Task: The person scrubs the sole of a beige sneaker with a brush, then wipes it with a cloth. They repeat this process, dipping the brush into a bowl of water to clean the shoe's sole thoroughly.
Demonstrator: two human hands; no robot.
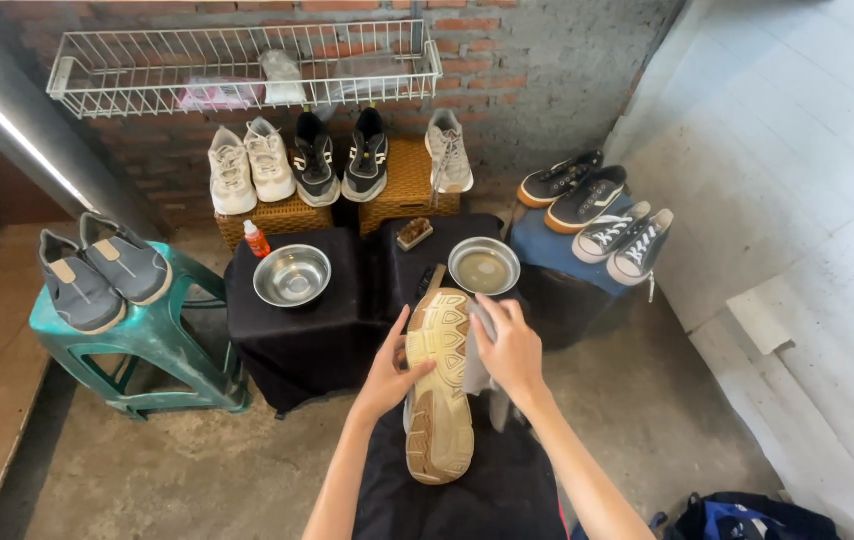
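Head view | left hand (384, 378) fingers spread, cradling shoe (439, 385) sole-up between both hands, long axis running away from the person | right hand (512, 350) pressing grey cloth (479, 365) on its edge | left steel bowl (292, 275) looks empty | right steel bowl (484, 266) holds cloudy liquid.

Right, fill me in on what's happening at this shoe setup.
A person holds a shoe sole-up over their black-covered lap. The left hand steadies its side, while the right hand presses a grey cloth against the other edge. In front, black-draped stands carry two metal bowls, a small orange bottle and a brush. More pairs of shoes sit around: grey ones on a green stool, others on wicker boxes by the brick wall.
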